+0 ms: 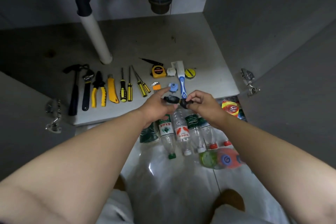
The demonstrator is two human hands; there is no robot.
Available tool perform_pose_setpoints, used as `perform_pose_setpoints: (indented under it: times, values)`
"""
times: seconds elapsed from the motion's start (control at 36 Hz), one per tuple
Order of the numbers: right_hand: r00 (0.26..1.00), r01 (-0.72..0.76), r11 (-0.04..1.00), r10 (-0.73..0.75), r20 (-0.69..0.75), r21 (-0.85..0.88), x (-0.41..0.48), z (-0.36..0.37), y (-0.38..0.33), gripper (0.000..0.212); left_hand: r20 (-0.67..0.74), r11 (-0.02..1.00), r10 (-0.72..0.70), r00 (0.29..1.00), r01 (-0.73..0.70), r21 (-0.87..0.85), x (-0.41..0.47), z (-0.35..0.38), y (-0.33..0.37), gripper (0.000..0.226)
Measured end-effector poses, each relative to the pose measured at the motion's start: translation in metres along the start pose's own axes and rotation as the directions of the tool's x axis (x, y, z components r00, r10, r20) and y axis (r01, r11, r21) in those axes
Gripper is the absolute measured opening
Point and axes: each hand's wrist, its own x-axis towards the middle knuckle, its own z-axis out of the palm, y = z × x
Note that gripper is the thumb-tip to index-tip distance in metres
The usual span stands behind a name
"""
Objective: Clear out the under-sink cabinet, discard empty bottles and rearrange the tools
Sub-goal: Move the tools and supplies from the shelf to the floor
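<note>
Left hand [156,104], right hand [201,102] outstretched, pinching black fitting [172,99]

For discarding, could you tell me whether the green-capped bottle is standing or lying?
Lying: the bottle rests on its side on the floor.

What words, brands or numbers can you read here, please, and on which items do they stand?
"2m": face of the yellow tape measure.
"Cestbon": green label of a clear bottle.
Chinese characters on the green-and-white bottle label: too blurred to read.
Red-and-white bottle label: blurred.
Yellow tape roll: too small.
</note>
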Motion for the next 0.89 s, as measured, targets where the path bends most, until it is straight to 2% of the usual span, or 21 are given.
perform_pose_setpoints:
  times: [0.11,0.19,0.25,0.36,0.42,0.5,0.58,0.67,0.72,0.81,0.89]
  values:
    - [0.988,-0.032,0.998,0.024,0.150,0.055,-0.005,0.000,-0.019,0.024,-0.050,0.994,0.099,0.994,-0.096,0.052,-0.006,-0.009,0.006,0.027]
    - [0.974,-0.085,0.990,0.060,0.217,0.112,0.001,0.000,-0.027,0.021,-0.053,0.995,0.094,0.994,-0.093,0.023,-0.004,-0.025,0.009,0.017]
    - [0.985,-0.092,0.992,0.078,0.151,0.089,0.011,0.000,-0.027,0.022,-0.047,0.994,0.095,0.994,-0.092,0.061,-0.001,-0.036,0.012,0.018]
    - [0.993,-0.087,0.971,0.067,-0.099,-0.220,0.045,-0.009,-0.016,0.037,-0.072,0.996,0.095,0.993,-0.094,0.013,0.012,-0.060,0.007,0.020]
    - [0.990,-0.074,0.915,0.020,-0.139,-0.397,0.068,-0.017,-0.008,0.051,-0.096,0.994,0.090,0.991,-0.095,-0.047,0.020,-0.070,0.000,0.022]
    - [0.994,-0.045,0.766,-0.033,-0.108,-0.642,0.102,-0.028,-0.004,0.068,-0.184,0.984,0.087,0.979,-0.113,-0.137,0.034,-0.079,-0.013,0.025]
    - [0.997,-0.041,0.653,-0.027,-0.077,-0.756,0.136,-0.033,-0.002,0.079,-0.261,0.966,0.062,0.963,-0.124,-0.228,0.048,-0.084,-0.027,0.025]
    - [0.999,-0.034,0.515,0.019,-0.027,-0.856,0.154,-0.035,0.002,0.084,-0.254,0.956,0.045,0.966,-0.115,-0.270,0.056,-0.086,-0.040,0.021]
    - [1.000,-0.007,0.417,-0.012,-0.013,-0.909,0.155,-0.032,0.005,0.082,-0.237,0.958,0.039,0.971,-0.104,-0.267,0.054,-0.087,-0.046,0.019]
    - [0.988,-0.044,0.403,-0.120,-0.100,-0.914,0.151,-0.025,0.009,0.068,-0.235,0.971,0.035,0.971,-0.088,-0.221,0.053,-0.089,-0.055,0.018]
    - [0.982,-0.063,0.380,-0.143,-0.125,-0.923,0.142,-0.021,0.013,0.048,-0.239,0.983,0.010,0.971,-0.053,-0.176,0.041,-0.089,-0.065,0.017]
